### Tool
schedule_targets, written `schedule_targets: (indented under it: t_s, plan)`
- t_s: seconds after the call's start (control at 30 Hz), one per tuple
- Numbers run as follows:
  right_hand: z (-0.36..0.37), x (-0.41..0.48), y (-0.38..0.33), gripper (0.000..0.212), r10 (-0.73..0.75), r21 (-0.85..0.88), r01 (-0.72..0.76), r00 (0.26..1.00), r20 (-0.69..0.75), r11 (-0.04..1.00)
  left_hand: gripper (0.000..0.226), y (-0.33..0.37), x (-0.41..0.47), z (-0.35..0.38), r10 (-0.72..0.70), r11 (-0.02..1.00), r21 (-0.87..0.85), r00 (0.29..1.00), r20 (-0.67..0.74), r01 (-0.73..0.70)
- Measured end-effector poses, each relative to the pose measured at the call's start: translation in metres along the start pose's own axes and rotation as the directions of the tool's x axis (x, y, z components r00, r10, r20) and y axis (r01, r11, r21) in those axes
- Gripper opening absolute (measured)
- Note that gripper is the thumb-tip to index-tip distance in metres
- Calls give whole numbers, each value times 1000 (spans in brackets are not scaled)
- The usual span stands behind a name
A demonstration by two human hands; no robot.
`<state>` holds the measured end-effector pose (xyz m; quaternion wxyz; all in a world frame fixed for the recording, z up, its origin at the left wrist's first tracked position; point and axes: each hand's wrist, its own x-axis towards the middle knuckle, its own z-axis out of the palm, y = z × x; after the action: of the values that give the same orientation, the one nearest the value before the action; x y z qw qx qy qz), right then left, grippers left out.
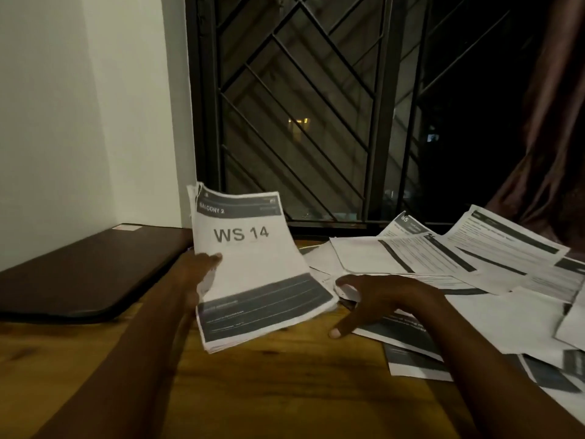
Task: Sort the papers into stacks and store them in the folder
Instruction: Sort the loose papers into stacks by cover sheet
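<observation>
A stack of papers (253, 267) headed "WS 14" is gripped at its left edge by the left hand (198, 274), thumb on the top sheet, and is held tilted above the wooden table (269, 391) near its far edge. The right hand (386, 299) is held open, fingers spread, at the edge of the loose papers (443, 258) strewn towards the right edge. A dark flat case (79, 274) is seen at the far left corner.

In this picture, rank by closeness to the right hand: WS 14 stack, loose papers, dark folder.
1. loose papers, right beneath the right hand.
2. WS 14 stack, just left, in the left hand.
3. dark folder, far left.
</observation>
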<state>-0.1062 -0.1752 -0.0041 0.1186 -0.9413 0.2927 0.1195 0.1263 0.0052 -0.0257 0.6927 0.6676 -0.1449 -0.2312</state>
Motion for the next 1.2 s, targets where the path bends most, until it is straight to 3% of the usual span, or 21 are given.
schedule_targets:
  t_s: [0.07,0.13,0.3,0.4,0.5,0.57,0.67,0.87,1.0,1.1,1.2]
  plan:
    - [0,3,4,107,26,-67,-25,1000,10,997,41,-16,6,-2,-7,1000,15,1000,0,7]
    - [-5,1,4,103,22,-100,-21,1000,11,995,40,-19,9,-5,-24,1000,19,999,27,24]
    - [-9,-3,8,71,35,-72,-34,999,12,997,36,-18,10,-10,-62,998,29,992,108,60]
    - [-9,-7,10,61,53,-28,-56,995,-79,998,37,-18,8,-12,-33,999,5,987,155,33]
    - [-13,-10,15,59,94,105,-72,970,-226,992,34,-18,3,-12,-37,995,-86,974,223,57]
    - [-17,-14,17,45,140,233,-66,938,-316,970,32,-16,-1,-11,-33,986,-147,963,268,74]
    - [-23,-16,15,26,138,357,22,900,-415,934,33,-12,-7,-7,-5,986,-156,946,323,59]
    - [-39,1,-31,18,132,517,332,730,-670,789,34,-11,-16,1,-9,989,-132,919,393,67]
    - [-43,21,-84,14,25,648,356,865,-501,674,32,-13,-15,9,-39,989,-121,930,366,89]
    - [-33,38,-118,14,-77,725,378,908,-412,575,22,-15,-18,15,-13,985,-159,940,341,71]
    - [-20,46,-137,13,-118,873,342,940,-321,347,23,-10,-21,17,25,962,-265,940,341,70]
